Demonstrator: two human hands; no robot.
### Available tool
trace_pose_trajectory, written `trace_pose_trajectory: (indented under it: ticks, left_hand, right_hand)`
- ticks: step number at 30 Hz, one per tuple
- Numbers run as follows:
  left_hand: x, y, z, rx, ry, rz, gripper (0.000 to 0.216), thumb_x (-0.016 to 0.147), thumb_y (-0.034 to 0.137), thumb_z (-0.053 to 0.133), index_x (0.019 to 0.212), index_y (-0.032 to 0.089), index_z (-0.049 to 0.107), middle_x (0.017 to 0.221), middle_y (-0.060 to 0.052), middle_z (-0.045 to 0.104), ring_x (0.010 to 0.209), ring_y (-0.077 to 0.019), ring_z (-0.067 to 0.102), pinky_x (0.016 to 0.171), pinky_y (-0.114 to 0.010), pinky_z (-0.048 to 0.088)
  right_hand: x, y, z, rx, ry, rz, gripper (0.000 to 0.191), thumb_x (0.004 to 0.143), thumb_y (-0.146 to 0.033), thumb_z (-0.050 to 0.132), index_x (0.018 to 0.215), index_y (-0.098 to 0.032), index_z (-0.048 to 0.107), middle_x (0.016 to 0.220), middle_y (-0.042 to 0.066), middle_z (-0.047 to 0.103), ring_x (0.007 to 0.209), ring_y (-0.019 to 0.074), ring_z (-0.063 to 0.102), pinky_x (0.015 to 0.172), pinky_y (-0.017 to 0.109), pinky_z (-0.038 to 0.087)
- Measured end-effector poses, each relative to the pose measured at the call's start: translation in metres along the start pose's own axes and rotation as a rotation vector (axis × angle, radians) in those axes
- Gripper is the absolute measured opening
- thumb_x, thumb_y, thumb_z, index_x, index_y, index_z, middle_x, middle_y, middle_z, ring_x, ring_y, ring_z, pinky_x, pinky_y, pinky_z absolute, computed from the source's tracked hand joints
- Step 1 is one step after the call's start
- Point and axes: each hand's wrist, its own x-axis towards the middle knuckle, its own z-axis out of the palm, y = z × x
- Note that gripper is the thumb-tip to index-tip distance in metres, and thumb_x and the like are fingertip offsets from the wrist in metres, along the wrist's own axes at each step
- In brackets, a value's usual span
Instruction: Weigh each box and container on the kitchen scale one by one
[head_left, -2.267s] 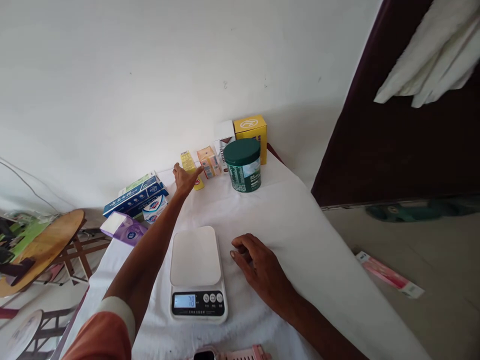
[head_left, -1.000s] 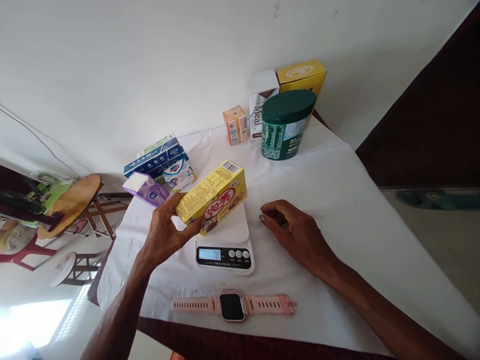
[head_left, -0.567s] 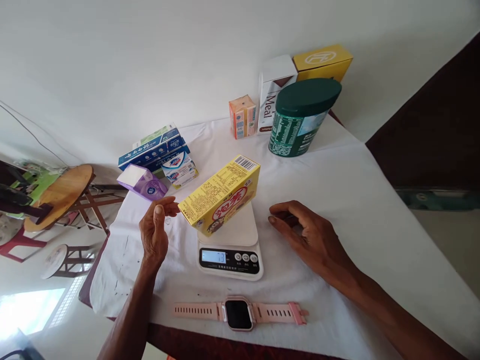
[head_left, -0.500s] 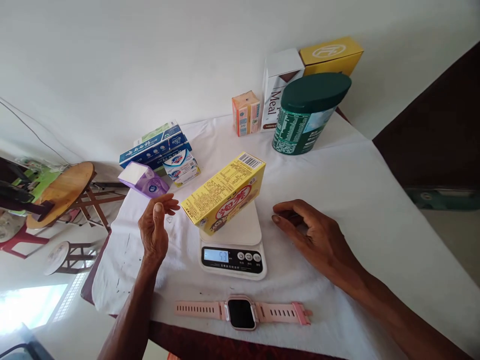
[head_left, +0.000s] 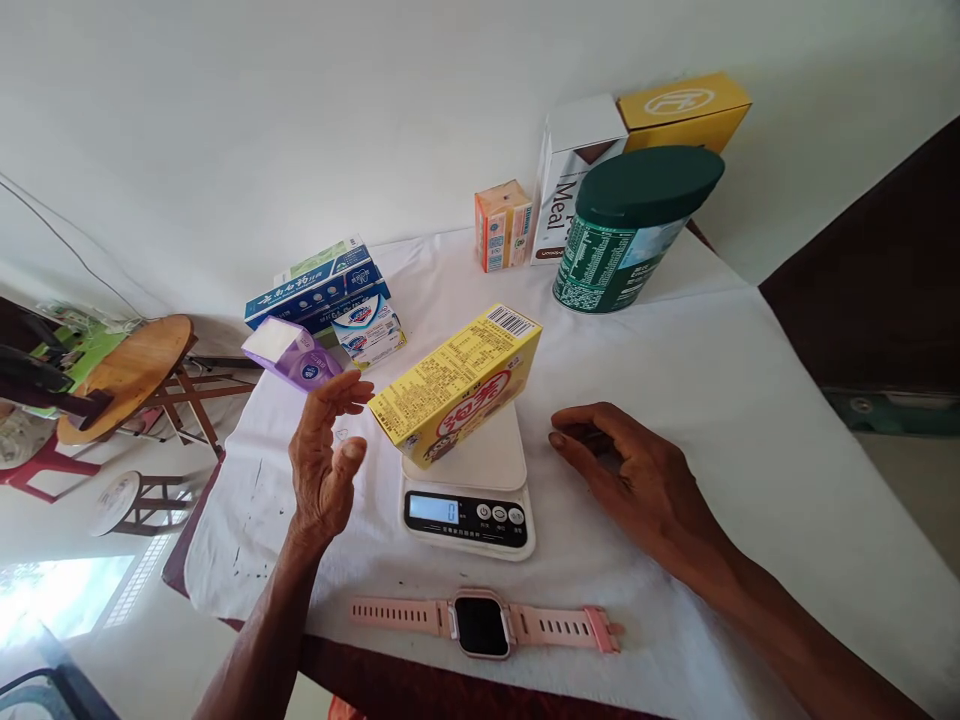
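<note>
A yellow box (head_left: 455, 387) with a barcode lies at a slant on the white kitchen scale (head_left: 469, 515), overhanging its plate. The scale's lit display shows 0. My left hand (head_left: 322, 465) is beside the box's near left end, thumb and fingers apart, holding nothing; whether a fingertip touches the box I cannot tell. To the right of the scale my right hand (head_left: 626, 455) rests over the cloth, fingers half curled, with a gap between thumb and forefinger and nothing in it. A pink smartwatch (head_left: 482, 624) lies stretched flat in front of the scale.
At the back left are blue toothpaste boxes (head_left: 315, 290), a white soap box (head_left: 369, 332) and a purple tissue pack (head_left: 292, 352). Back right hold a dark green canister (head_left: 637, 230), a white carton (head_left: 577, 135), a yellow carton (head_left: 686, 100) and a small orange-and-white pack (head_left: 503, 228).
My left hand has shifted slightly right, its thumb spreading away from the fingers. The display has gone from a two-digit reading to 0. My right hand is nearly still.
</note>
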Motion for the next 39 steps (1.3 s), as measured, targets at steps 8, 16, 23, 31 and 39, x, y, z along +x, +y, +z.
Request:
trace_pose_trajectory:
  ticks: [8,16,23,31,39]
  left_hand:
    - [0.012,0.036,0.018,0.309,-0.16,0.032,0.082,0.079,0.063,0.079,0.144,0.025,0.047,0.133,-0.013,0.062,0.115,-0.0278,0.063,0.092,-0.042,0.054]
    - [0.016,0.036,0.027,0.459,-0.096,0.082,0.038,0.084,0.039,0.079,0.113,0.021,0.063,0.101,-0.004,0.071,0.086,-0.0191,0.066,0.073,-0.033,0.056]
    - [-0.005,0.032,-0.016,0.44,0.14,-0.133,0.035,0.087,0.045,0.075,0.111,0.022,0.063,0.094,-0.001,0.073,0.076,-0.0172,0.066,0.064,-0.029,0.054]
    - [-0.011,-0.005,-0.069,0.684,0.293,-0.153,0.045,0.084,0.055,0.074,0.114,0.022,0.065,0.098,-0.004,0.073,0.082,-0.0216,0.067,0.073,-0.034,0.054]
    - [0.013,-0.043,-0.053,0.681,0.216,-0.144,0.049,0.087,0.051,0.073,0.12,0.017,0.063,0.104,-0.009,0.071,0.078,-0.0189,0.064,0.066,-0.031,0.054]
  right_hand:
    - [0.0,0.001,-0.001,-0.028,-0.015,-0.008,0.024,0.091,-0.047,0.06,0.099,-0.025,0.066,0.096,0.006,0.074,0.082,0.0232,0.07,0.066,0.035,0.055]
    - [0.0,0.004,0.0,-0.014,-0.011,-0.004,0.028,0.089,-0.05,0.06,0.099,-0.025,0.068,0.096,0.006,0.075,0.083,0.0248,0.07,0.067,0.037,0.055]
    - [0.003,0.01,0.001,-0.032,0.007,-0.029,0.031,0.086,-0.056,0.061,0.095,-0.027,0.069,0.091,0.006,0.076,0.079,0.0275,0.072,0.062,0.04,0.056]
    - [0.003,0.009,0.002,-0.028,0.019,-0.059,0.033,0.087,-0.059,0.06,0.093,-0.027,0.068,0.089,0.006,0.075,0.077,0.0262,0.071,0.062,0.038,0.057]
    - [0.002,0.008,-0.001,-0.025,-0.012,-0.096,0.027,0.092,-0.051,0.057,0.096,-0.026,0.066,0.091,0.005,0.074,0.076,0.0233,0.07,0.071,0.039,0.057]
